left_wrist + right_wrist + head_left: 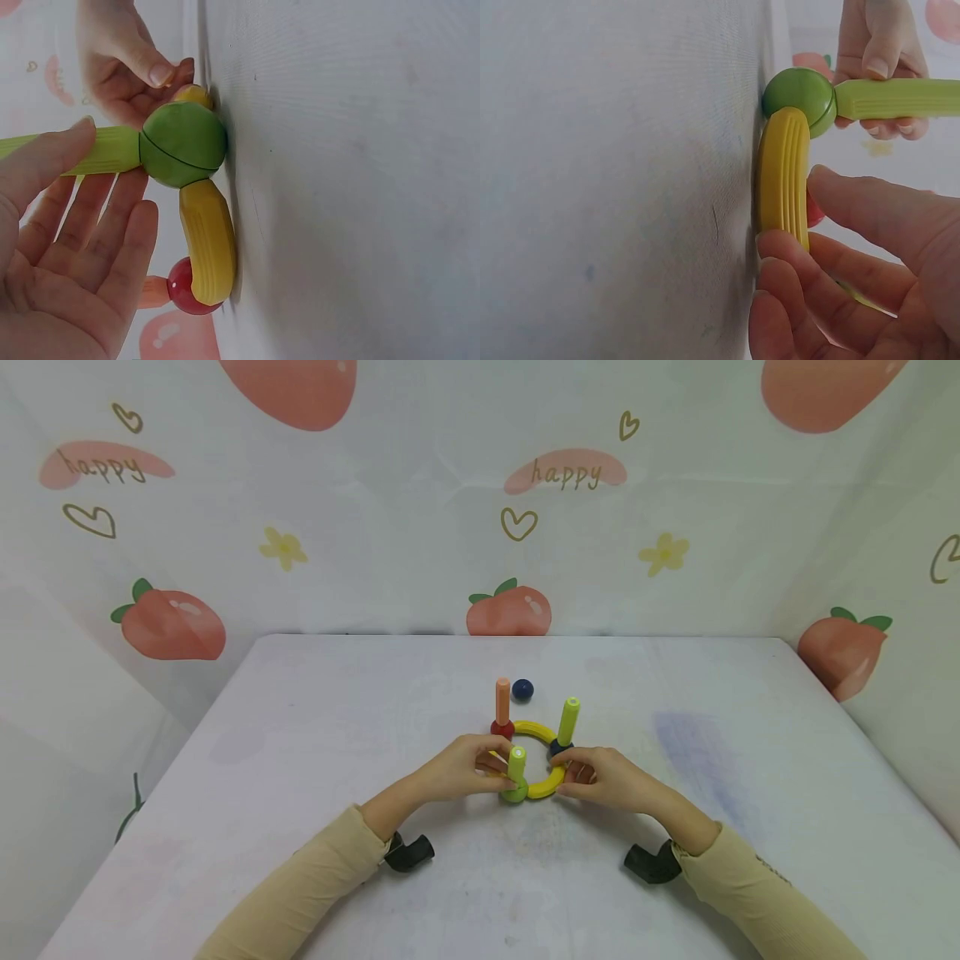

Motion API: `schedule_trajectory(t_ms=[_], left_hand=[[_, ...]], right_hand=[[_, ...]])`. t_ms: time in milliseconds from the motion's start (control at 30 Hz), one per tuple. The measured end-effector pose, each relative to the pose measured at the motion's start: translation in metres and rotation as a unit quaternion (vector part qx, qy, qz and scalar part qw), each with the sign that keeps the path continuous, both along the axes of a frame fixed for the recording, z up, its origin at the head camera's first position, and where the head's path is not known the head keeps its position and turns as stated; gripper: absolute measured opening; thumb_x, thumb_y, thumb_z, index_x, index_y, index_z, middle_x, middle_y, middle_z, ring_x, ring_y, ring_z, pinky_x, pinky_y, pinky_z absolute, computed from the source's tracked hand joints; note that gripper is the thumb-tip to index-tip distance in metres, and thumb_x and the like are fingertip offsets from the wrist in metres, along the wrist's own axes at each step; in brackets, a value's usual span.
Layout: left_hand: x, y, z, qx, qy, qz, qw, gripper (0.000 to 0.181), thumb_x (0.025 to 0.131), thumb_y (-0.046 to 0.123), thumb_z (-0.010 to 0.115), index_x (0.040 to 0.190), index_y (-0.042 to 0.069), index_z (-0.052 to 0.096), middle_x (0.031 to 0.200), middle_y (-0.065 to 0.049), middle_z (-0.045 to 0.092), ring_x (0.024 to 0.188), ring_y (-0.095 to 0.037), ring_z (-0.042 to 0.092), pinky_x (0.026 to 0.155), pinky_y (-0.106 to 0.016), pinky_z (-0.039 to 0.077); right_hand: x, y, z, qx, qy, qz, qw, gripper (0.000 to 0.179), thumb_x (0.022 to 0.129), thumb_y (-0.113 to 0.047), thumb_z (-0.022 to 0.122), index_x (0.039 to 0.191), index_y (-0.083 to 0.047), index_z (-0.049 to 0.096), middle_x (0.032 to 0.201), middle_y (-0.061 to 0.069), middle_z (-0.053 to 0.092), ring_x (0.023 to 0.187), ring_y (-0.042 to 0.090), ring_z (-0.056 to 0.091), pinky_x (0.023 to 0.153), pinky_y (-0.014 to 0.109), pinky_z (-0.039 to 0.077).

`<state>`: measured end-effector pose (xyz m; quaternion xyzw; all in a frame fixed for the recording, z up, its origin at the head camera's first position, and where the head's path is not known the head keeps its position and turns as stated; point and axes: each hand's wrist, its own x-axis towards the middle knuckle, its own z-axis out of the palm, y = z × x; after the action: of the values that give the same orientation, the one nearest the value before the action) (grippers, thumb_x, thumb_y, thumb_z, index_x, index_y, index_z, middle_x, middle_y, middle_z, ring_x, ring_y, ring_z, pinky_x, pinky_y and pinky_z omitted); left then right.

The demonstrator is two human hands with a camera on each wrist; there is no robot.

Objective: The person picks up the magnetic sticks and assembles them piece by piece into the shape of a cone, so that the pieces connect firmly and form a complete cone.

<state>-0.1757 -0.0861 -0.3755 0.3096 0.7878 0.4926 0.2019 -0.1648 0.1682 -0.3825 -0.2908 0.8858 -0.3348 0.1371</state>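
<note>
Three balls, red, dark blue and green, are joined by yellow curved rods into a ring lying on the table. Upright on the green ball stands a light green rod, which my left hand pinches between thumb and fingers. My right hand holds the front right curved rod, thumb on its inner side and fingertips on its outer side. An orange rod rises from the red ball, and a second light green rod leans slightly on the dark blue ball.
A loose dark blue ball lies just behind the ring. The white table meets a fruit-print curtain at its back edge. Black curved pieces show at both wrists, beside the beige sleeves.
</note>
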Motion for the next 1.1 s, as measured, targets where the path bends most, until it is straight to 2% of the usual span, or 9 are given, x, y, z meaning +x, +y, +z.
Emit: schedule_trajectory(t_ms=[800, 967, 1100], left_hand=[[0.002, 0.002, 0.003, -0.017, -0.021, 0.0, 0.9996, 0.029, 0.08, 0.004, 0.071, 0.106, -0.002, 0.059, 0.106, -0.018, 0.065, 0.097, -0.022, 0.067, 0.083, -0.024, 0.053], [-0.003, -0.005, 0.002, -0.025, -0.019, 0.016, 0.9994, 0.031, 0.079, 0.009, 0.073, 0.106, 0.001, 0.061, 0.107, -0.016, 0.065, 0.098, -0.022, 0.065, 0.085, -0.024, 0.053], [-0.013, -0.015, 0.0, -0.042, 0.001, 0.042, 0.9983, 0.025, 0.08, 0.012, 0.073, 0.1, 0.002, 0.062, 0.101, -0.013, 0.064, 0.089, -0.016, 0.065, 0.082, -0.023, 0.053]], right_hand=[[0.001, 0.001, -0.001, -0.004, -0.014, 0.013, 0.9998, 0.033, 0.084, -0.016, 0.068, 0.113, -0.002, 0.058, 0.08, 0.0, 0.061, 0.066, 0.002, 0.051, 0.062, 0.018, 0.046], [0.001, 0.001, -0.001, -0.003, -0.013, 0.013, 0.9998, 0.034, 0.084, -0.016, 0.068, 0.113, -0.002, 0.057, 0.08, 0.001, 0.061, 0.067, 0.002, 0.051, 0.062, 0.019, 0.046], [0.001, 0.001, -0.001, 0.001, -0.018, 0.011, 0.9998, 0.034, 0.084, -0.017, 0.067, 0.113, -0.003, 0.056, 0.081, 0.001, 0.06, 0.068, 0.002, 0.051, 0.063, 0.019, 0.046]])
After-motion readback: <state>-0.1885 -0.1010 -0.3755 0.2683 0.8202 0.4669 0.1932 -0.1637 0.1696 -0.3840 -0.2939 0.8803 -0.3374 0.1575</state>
